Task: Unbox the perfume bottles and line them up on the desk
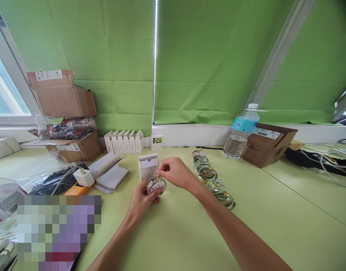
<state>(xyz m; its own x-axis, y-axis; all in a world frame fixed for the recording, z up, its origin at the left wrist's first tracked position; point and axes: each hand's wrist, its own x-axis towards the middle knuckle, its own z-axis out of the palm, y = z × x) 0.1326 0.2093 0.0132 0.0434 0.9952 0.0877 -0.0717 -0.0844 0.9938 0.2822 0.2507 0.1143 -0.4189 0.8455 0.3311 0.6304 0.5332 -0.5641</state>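
My left hand (pixel 141 201) holds a round, clear glass perfume bottle (pixel 156 186) by its lower edge, with a printed label on its face. At the bottle's gold neck, the fingertips of my right hand (pixel 173 171) are pinched together; whether they grip a small part there is hidden. Just behind the bottle, a white carton (pixel 148 165) with printed text stands upright with its top open. To the right of my hands runs a slanting row of several similar glass bottles (pixel 208 174) with gold necks.
At the back stand several narrow white cartons (pixel 124 142) and a small box with a picture (pixel 157 142). Folded white card (pixel 112 175), a charger (pixel 83 177) and stacked brown boxes (pixel 62 94) lie left. A water bottle (pixel 238 137) and brown box (pixel 267 145) stand right.
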